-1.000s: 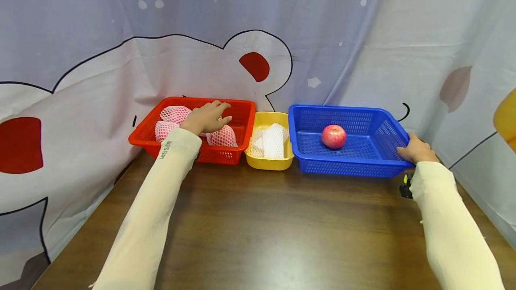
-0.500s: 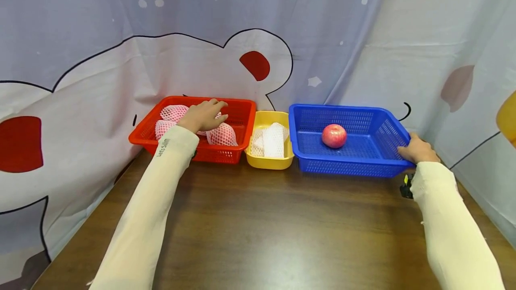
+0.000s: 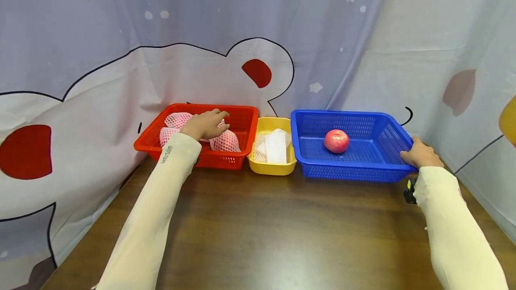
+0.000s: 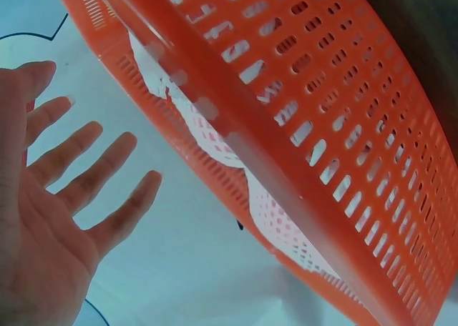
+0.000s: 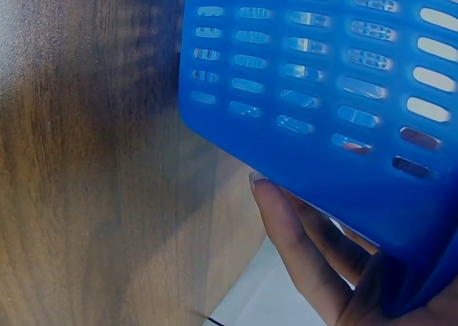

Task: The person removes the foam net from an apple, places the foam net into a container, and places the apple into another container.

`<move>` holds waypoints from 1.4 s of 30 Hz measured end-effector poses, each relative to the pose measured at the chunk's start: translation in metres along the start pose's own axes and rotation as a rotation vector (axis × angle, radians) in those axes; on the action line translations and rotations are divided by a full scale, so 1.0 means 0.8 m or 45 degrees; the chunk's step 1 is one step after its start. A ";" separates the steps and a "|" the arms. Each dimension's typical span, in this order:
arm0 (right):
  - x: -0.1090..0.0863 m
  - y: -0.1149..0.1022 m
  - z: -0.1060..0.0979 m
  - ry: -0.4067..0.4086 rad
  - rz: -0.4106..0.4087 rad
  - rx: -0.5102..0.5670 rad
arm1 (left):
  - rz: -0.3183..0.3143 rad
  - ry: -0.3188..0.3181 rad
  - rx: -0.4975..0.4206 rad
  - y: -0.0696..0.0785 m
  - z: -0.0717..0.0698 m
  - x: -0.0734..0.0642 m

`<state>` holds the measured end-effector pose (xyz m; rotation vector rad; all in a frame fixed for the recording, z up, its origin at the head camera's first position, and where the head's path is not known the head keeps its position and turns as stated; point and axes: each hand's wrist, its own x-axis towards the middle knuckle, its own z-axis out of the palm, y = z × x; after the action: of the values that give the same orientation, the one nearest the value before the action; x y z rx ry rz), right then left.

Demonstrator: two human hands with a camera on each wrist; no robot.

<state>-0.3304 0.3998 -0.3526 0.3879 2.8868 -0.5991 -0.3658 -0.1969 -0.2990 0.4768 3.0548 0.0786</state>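
Note:
My left hand (image 3: 204,125) hovers over the red basket (image 3: 225,161), fingers spread and holding nothing. Beneath it lie several rounded items in pink foam nets (image 3: 225,141), partly hidden by the hand. In the left wrist view the spread fingers (image 4: 118,161) show beyond the basket's rim. At the far right, my right hand (image 3: 423,154) grips the side of the blue basket (image 3: 354,173), thumb over the rim. The right wrist view shows its fingers (image 5: 293,247) against the outside of the blue wall. One bare red apple (image 3: 336,141) sits inside the blue basket.
Between the two larger baskets stands a small yellow basket (image 3: 272,169) with white foam nets (image 3: 276,146) in it. All three are in a row at the back of the brown wooden table (image 3: 282,227). A patterned curtain (image 3: 193,75) hangs right behind them.
The head view has tilted slightly, so the whole scene sits a little lower. Both hands and the baskets keep about the same places relative to each other.

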 end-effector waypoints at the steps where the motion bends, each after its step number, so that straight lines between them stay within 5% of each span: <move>1: 0.001 0.001 0.001 0.004 0.000 -0.002 | 0.003 -0.003 -0.003 0.001 0.001 0.000; 19: 0.006 0.004 0.004 0.043 0.015 0.009 | -0.015 -0.179 -0.025 -0.004 0.004 -0.004; 33: 0.006 0.004 0.004 0.063 0.043 0.007 | -0.113 -0.414 -0.100 0.005 0.008 -0.006; 42: 0.003 0.001 0.006 0.075 0.014 0.009 | -0.110 -0.444 -0.081 0.006 0.013 -0.002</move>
<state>-0.3318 0.3992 -0.3577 0.4297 2.9368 -0.6065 -0.3626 -0.1922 -0.3090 0.3146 2.7172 0.0798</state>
